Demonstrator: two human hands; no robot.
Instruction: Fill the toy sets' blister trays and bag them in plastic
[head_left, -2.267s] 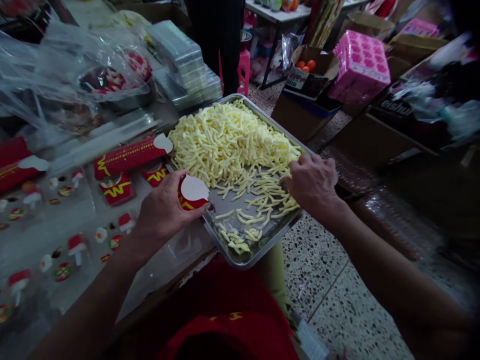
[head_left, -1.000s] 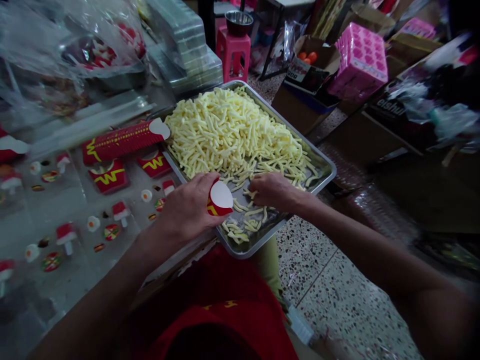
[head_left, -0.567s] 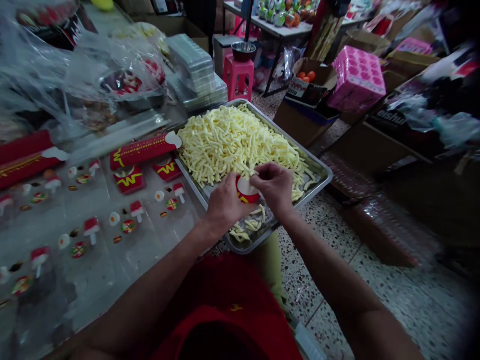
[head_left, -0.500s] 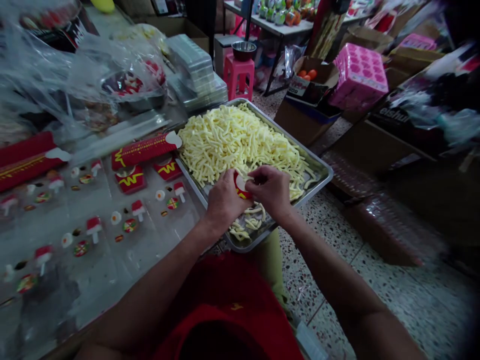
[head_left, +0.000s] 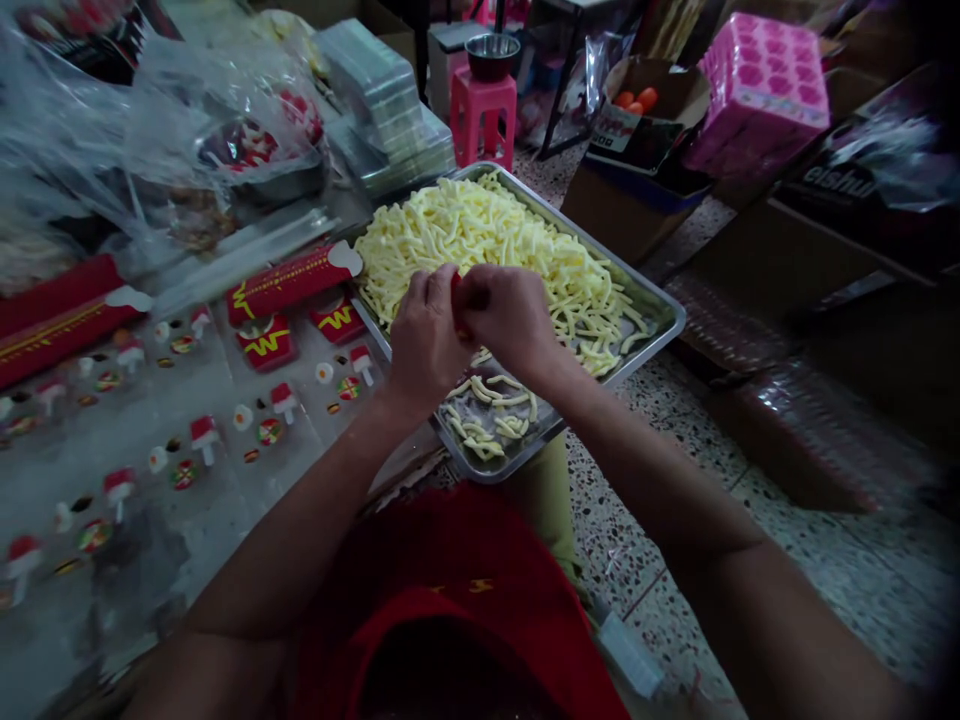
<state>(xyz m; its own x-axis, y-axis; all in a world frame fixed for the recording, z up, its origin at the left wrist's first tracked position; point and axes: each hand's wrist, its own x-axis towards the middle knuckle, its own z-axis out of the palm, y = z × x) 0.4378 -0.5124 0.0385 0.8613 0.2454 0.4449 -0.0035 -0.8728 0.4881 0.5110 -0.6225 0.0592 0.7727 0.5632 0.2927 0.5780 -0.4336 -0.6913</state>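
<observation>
Over the near part of a metal tray (head_left: pixel 645 345), my left hand (head_left: pixel 427 335) is closed around a small red fries carton (head_left: pixel 456 292), mostly covered by the fingers. Against the carton's open side, my right hand (head_left: pixel 510 310) has its fingers pinched together; what lies between their tips is hidden. Behind both hands, a big heap of pale yellow fry-shaped sticks (head_left: pixel 480 225) fills the tray. A few loose sticks (head_left: pixel 491 405) lie on the tray's near corner. Two more red cartons with a yellow zigzag, a front carton (head_left: pixel 266 343) and a rear carton (head_left: pixel 336 318), rest left of the tray.
Stacks of nested red cartons (head_left: pixel 289 285) lie on the table at left. Clear sheets there carry rows of miniature foods such as a red-and-white popsicle (head_left: pixel 283 402). Plastic bags and clear boxes (head_left: pixel 375 95) stand behind. A pink stool (head_left: pixel 484 115) and cardboard boxes (head_left: pixel 622 205) are beyond the tray.
Both hands, with the carton, have shifted up and left, drawing closer together. The right hand now covers more of the carton, and its white inside no longer shows. The view has tilted slightly.
</observation>
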